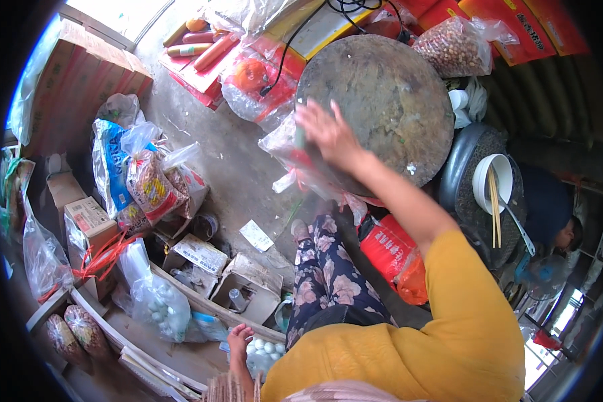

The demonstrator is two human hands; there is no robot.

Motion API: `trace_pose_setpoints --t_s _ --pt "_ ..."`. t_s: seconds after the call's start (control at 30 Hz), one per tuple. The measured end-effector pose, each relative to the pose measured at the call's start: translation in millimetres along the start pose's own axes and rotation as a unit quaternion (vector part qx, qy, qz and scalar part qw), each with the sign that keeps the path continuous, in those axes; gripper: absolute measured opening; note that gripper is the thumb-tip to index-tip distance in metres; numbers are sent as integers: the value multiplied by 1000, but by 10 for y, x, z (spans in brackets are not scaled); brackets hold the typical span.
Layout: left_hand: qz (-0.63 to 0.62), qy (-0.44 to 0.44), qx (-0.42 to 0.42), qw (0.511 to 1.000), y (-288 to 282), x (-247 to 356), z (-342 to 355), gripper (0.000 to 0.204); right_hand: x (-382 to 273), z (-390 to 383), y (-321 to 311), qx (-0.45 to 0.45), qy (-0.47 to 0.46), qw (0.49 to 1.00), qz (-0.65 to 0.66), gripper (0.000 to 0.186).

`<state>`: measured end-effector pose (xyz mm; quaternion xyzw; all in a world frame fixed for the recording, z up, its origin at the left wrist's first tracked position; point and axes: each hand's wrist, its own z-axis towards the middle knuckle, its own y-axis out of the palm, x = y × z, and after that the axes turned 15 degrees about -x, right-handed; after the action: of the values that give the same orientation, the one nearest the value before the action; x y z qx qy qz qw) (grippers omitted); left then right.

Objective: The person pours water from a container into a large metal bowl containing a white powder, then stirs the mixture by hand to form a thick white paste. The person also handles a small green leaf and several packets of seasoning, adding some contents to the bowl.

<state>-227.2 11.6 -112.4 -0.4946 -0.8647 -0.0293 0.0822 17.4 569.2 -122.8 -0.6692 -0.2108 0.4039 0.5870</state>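
My right hand (325, 134), slightly blurred, reaches to the left edge of a round, worn wooden board (375, 94), fingers spread. Its fingertips are by a pink-and-clear plastic bag (281, 151) hanging at the board's side; whether they touch it I cannot tell. My left hand (240, 338) is low in the view, open with loosely bent fingers, beside a bag of white eggs (264, 350).
A dark stone basin (469, 221) holds a white bowl (482, 167) with chopsticks and spoon; another person (549, 214) is beyond it. Filled bags (147, 184), boxes (244, 288) and a red sack (385, 248) crowd the floor. Sausages (211, 53) and a nut bag (452, 47) lie behind.
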Motion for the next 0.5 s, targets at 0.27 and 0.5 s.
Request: trace_pose_setpoints --t_s 0.27,0.5 --pt "14 30 14 999 -45 160 131 29 249 -121 33 17 -28 999 28 47" --pt "14 39 -49 998 135 305 259 30 56 -1844 -427 -77 -23 985 154 32"
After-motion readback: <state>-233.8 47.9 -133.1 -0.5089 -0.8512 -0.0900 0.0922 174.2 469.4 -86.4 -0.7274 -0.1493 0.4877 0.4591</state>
